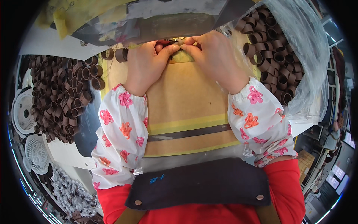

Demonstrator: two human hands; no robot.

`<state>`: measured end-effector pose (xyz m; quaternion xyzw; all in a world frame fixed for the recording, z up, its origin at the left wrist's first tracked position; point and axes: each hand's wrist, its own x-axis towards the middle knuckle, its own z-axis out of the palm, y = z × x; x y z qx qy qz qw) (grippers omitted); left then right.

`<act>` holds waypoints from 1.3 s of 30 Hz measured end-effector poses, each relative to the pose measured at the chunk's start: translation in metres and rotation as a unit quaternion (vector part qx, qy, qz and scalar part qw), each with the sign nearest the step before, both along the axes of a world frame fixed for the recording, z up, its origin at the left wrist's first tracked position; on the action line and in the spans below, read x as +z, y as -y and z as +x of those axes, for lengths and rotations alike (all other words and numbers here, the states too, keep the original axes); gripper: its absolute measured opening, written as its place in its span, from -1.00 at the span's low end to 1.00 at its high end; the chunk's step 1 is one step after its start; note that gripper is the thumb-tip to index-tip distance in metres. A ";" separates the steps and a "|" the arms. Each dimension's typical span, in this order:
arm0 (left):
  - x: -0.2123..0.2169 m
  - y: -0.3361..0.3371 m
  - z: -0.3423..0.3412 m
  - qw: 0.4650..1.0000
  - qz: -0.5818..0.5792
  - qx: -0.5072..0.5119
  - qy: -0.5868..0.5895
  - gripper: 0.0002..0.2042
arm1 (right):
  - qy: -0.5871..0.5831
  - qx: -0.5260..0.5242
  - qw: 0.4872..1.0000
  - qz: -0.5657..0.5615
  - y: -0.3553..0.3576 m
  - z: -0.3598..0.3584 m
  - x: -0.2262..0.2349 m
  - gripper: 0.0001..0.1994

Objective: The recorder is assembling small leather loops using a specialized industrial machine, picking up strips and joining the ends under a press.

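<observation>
nearest to me i see the dark apron [197, 183] over a red top, then the 2 floral oversleeves [121, 134] running up from the lower edge. between them lies the tan work board [186, 100] with yellow and dark bands across it.

further up, both hands meet at the board's far edge, right under the grey machine housing [175, 22]. the left hand [145, 63] has thumb and forefinger pressed together on a small dark brown ring piece [159, 46]; the right hand [216, 59] curls in from the other side, its fingertips touching the left's, pinching the same small spot — i cannot tell how much of the piece it grips. the piece sits dead ahead of the hands, at the fingertips, a little to the left of where they join, so the left hand is the nearer one. its long axis is hidden by the fingers.

beyond and aside: a heap of brown rings [63, 97] on the left, and more rings in a clear plastic bag [298, 56] on the right — both well apart from the pinch.
</observation>
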<state>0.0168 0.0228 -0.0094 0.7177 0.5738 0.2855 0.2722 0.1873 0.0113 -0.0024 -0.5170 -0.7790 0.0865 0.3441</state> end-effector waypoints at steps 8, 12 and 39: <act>-0.002 -0.001 0.002 0.999 0.023 -0.012 0.031 -0.80 | 0.026 0.002 1.000 0.014 -0.003 -0.002 -0.003 -0.88; -0.010 -0.001 -0.004 0.998 0.018 -0.004 0.052 -0.78 | 0.016 0.010 1.000 0.022 -0.004 -0.005 -0.005 -0.88; -0.005 0.023 -0.003 0.977 0.117 -0.173 0.040 -0.82 | -0.279 0.073 0.933 -0.216 0.028 -0.005 -0.001 -0.91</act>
